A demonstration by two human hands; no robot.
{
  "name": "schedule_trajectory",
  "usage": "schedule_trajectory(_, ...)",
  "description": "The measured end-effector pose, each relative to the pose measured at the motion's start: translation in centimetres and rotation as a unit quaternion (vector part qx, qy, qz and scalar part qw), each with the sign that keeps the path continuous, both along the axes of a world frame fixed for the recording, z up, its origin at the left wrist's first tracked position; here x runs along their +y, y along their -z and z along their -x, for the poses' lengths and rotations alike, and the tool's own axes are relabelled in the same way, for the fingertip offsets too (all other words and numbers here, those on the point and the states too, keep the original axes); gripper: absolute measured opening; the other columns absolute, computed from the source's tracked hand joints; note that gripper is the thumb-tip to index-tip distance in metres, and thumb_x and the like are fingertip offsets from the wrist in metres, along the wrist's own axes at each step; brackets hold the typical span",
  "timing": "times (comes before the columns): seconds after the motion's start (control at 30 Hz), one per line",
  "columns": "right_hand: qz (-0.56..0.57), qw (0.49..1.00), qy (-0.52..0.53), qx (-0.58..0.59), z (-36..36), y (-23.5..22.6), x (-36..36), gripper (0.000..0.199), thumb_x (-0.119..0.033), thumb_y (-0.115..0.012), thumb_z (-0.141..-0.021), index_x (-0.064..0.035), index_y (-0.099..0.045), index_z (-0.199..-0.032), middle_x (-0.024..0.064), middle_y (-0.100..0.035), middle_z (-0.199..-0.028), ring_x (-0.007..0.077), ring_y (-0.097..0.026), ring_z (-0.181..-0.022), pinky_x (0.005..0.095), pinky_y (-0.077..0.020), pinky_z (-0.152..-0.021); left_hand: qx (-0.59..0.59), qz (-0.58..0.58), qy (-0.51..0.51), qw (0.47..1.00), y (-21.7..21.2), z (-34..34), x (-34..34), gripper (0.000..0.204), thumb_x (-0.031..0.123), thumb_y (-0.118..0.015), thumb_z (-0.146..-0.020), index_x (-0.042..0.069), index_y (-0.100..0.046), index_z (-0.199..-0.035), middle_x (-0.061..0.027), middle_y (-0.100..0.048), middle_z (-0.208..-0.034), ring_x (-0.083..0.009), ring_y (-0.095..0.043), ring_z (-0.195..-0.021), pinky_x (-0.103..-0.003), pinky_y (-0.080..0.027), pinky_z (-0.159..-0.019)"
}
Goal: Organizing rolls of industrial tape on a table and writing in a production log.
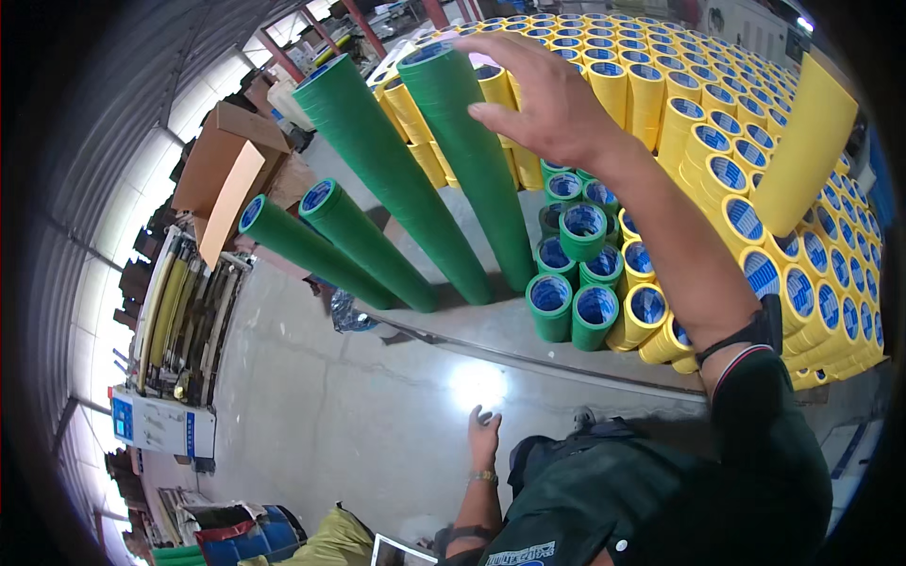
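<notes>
My right hand is raised beside the top of a tall green stack of tape rolls. Its thumb and fingers are spread in a wide curve, and their tips overlap the stack's right edge. Whether they touch it I cannot tell. Another tall green stack stands just to the left, with two shorter green stacks beyond it. Low green tape rolls with blue-printed cores sit under my right forearm. Down by my body, my left hand hangs with its fingers apart, holding nothing.
Yellow tape rolls in dense rows fill the table's far and right side; one tall yellow stack rises above them. The table's front edge curves before me. An open cardboard box and a rack of long rolls stand left.
</notes>
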State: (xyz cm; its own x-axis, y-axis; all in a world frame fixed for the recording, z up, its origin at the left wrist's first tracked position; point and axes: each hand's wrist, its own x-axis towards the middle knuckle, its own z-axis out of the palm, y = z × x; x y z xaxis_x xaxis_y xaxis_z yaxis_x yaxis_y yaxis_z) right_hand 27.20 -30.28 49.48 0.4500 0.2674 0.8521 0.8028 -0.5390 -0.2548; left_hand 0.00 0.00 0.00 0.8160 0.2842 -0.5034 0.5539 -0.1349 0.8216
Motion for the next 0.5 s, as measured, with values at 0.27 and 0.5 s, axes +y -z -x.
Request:
schedule_trajectory(0.27,0.122,0.986,0.066,-0.087,-9.4,-2.6,1.7,0.061,-0.031,-0.070,-0.079,-0.0090,-0.054,-0.134,0.0182,-0.059,-0.130,0.0336,-0.054,-0.123,0.0428,-0.0405,-0.107,-0.162,0.030,0.076,0.983,-2.6,-21.5,-6.8,0.078,0.013,-0.073,-0.083,-0.001,-0.031,-0.147,-0.0245,-0.054,-0.130,-0.0315,-0.060,-0.112,-0.040,-0.048,-0.096)
schedule_trajectory(0.5,0.226,0.972,0.064,-0.018,-12.4,-4.0,1.7,0.046,-0.030,-0.069,-0.078,-0.0026,-0.062,-0.115,0.0204,-0.069,-0.095,0.0378,-0.066,-0.094,0.0454,-0.0513,-0.087,-0.240,-0.075,0.124,0.960,1.8,-33.3,-11.9,0.084,0.006,-0.075,-0.077,-0.008,-0.028,-0.145,-0.0235,-0.048,-0.138,-0.0314,-0.052,-0.122,-0.037,-0.039,-0.106)
